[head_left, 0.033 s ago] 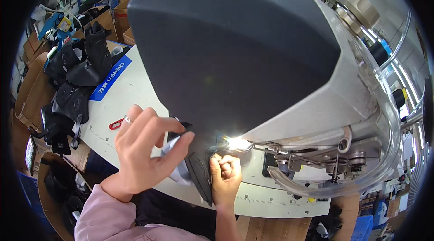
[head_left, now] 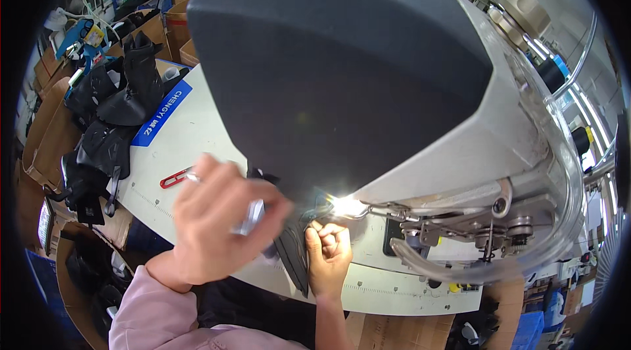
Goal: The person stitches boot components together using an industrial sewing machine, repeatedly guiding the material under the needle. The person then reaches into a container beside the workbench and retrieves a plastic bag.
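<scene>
My right hand (head_left: 328,258) is curled, with thumb and fingers closed on the edge of a dark stitched piece (head_left: 293,259), which looks like black leather or fabric. This piece hangs over the front of the white worktable, partly under the sewing machine head (head_left: 342,80). Just left of it is my left hand (head_left: 223,225), smeared by motion, with a ring on one finger. Something pale grey shows between its thumb and fingers; whether they grip it is unclear. A bright lamp (head_left: 348,207) glares by my right fingertips and washes out the needle area.
Red thread snips (head_left: 176,178) lie on the white table (head_left: 210,130) left of the machine. Several black boots (head_left: 131,87) crowd the table's far left. Metal linkage (head_left: 473,228) and a curved clear guard (head_left: 453,276) project at the right. Cardboard boxes (head_left: 388,333) stand below.
My left hand has swung slightly right, its thumb and forefinger nearer together and blurred. The right hand holds its place on the dark stitched piece.
</scene>
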`<state>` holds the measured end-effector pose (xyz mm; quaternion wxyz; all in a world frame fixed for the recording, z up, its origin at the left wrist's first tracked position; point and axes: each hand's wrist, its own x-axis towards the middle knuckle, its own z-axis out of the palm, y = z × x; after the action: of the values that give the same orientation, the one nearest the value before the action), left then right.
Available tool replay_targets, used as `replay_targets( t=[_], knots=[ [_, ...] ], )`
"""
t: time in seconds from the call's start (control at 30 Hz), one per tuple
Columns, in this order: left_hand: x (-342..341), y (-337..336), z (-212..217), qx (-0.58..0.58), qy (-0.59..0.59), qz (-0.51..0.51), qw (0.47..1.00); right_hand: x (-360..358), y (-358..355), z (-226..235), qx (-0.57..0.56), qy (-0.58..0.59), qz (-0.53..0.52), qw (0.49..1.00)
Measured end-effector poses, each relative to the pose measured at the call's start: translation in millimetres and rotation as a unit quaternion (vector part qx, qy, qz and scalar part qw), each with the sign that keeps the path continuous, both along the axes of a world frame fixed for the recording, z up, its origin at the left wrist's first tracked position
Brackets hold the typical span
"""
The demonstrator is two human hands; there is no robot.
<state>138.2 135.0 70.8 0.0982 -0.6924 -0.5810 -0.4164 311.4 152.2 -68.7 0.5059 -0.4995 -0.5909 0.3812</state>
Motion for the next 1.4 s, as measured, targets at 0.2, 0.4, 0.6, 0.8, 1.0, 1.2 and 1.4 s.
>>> replay_targets(
  t=[0.2, 0.4, 0.6, 0.8, 1.0, 1.2, 1.4],
  knots=[
    [25, 27, -6, -0.083, 0.003, -0.178, 0.981, 4, 0, 13, -0.056, 0.229, 0.019, 0.972],
    [27, 36, -30, -0.149, -0.017, -0.122, 0.981, 12, -6, 34, -0.093, 0.343, 0.041, 0.934],
    [39, 47, -39, -0.153, -0.05, -0.09, 0.983, 21, -2, 25, -0.062, 0.333, 0.087, 0.937],
    [40, 45, -41, -0.159, -0.079, -0.088, 0.98, 20, 0, 28, -0.045, 0.331, 0.102, 0.937],
    [53, 40, -49, -0.104, -0.155, -0.083, 0.979, 24, 1, 28, -0.054, 0.329, 0.078, 0.94],
    [51, 38, -49, -0.105, -0.156, -0.081, 0.979, 24, 2, 25, -0.043, 0.33, 0.071, 0.94],
    [51, 38, -44, -0.125, -0.17, -0.081, 0.974, 28, 0, 30, -0.077, 0.289, 0.041, 0.953]
  ],
)
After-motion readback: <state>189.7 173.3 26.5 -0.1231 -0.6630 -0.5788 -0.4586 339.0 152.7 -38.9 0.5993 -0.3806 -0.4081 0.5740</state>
